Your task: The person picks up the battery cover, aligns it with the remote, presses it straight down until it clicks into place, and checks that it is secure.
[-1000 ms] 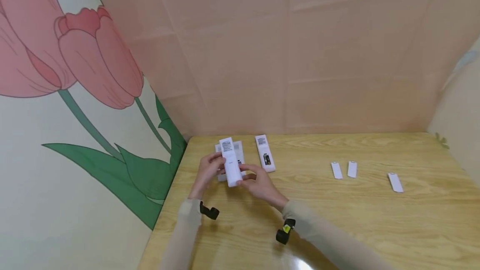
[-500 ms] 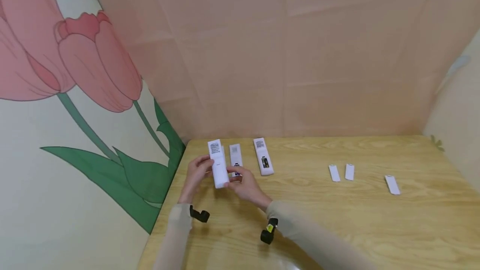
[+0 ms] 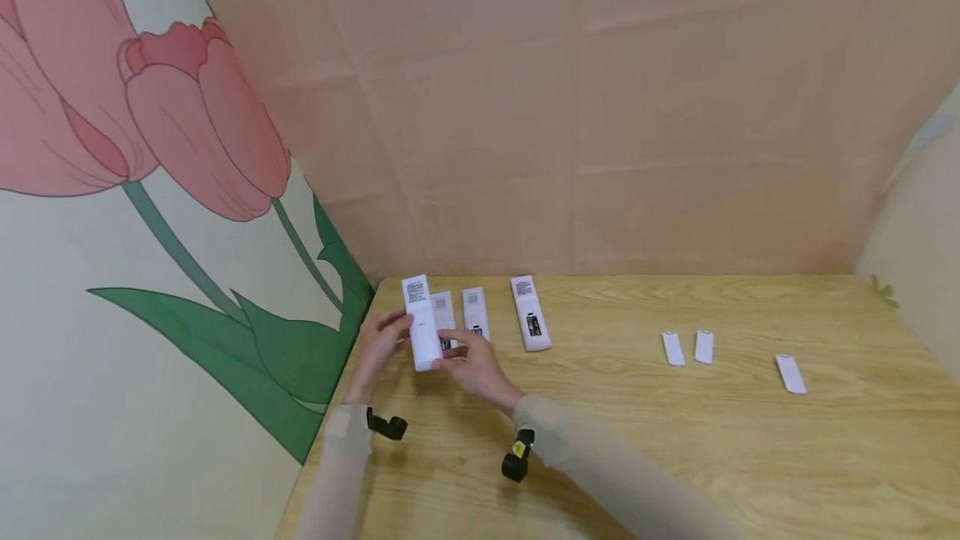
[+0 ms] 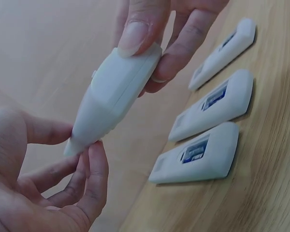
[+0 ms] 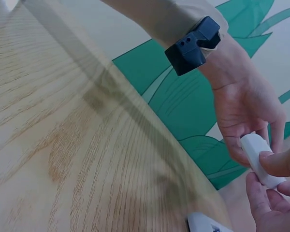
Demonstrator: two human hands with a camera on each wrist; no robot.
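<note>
You hold the raised remote (image 3: 422, 325) in both hands above the desk (image 3: 637, 448), near its far left corner. Your left hand (image 3: 381, 344) pinches the slim end; your right hand (image 3: 476, 365) grips the thick end between thumb and fingers. Your left hand has little room before the left edge and the tulip-print wall (image 3: 150, 382). Three open-backed remotes (image 3: 476, 315) lie near the far edge, beyond your right hand. Rightward, a wide stretch of wood reaches three thin white pieces (image 3: 703, 347), short of the right edge.
</note>
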